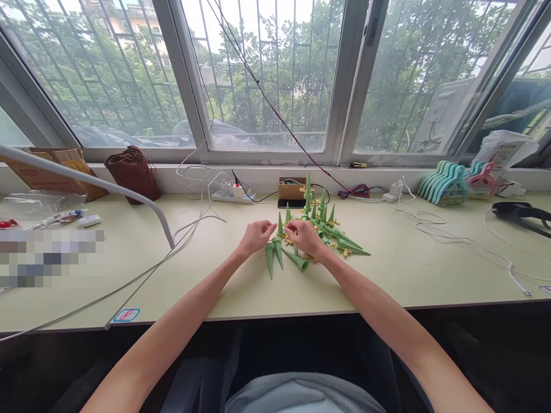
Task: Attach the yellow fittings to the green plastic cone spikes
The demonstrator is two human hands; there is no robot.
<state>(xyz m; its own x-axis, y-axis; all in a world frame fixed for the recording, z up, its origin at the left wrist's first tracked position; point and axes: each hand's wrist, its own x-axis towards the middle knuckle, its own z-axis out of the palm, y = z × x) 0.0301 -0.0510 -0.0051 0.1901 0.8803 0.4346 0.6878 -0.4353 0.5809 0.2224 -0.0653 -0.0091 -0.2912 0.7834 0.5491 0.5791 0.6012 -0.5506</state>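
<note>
A pile of green cone-shaped plastic spikes [331, 232] with small yellow fittings lies on the pale green table [387, 275] in front of me. Some stand upright, others lie flat. My left hand [256, 236] and my right hand [305, 236] meet over the near left part of the pile. Both have curled fingers pinched around one upright green spike [280, 225] between them. Three more spikes [275, 255] lie just below my hands, points toward me.
A white power strip [232, 194] and a small cardboard box [291, 189] sit by the window sill. A brown pouch [133, 173] stands at the back left. White cables [172, 252] cross the left side, and coloured clips [447, 183] and a black strap [520, 212] lie at the right.
</note>
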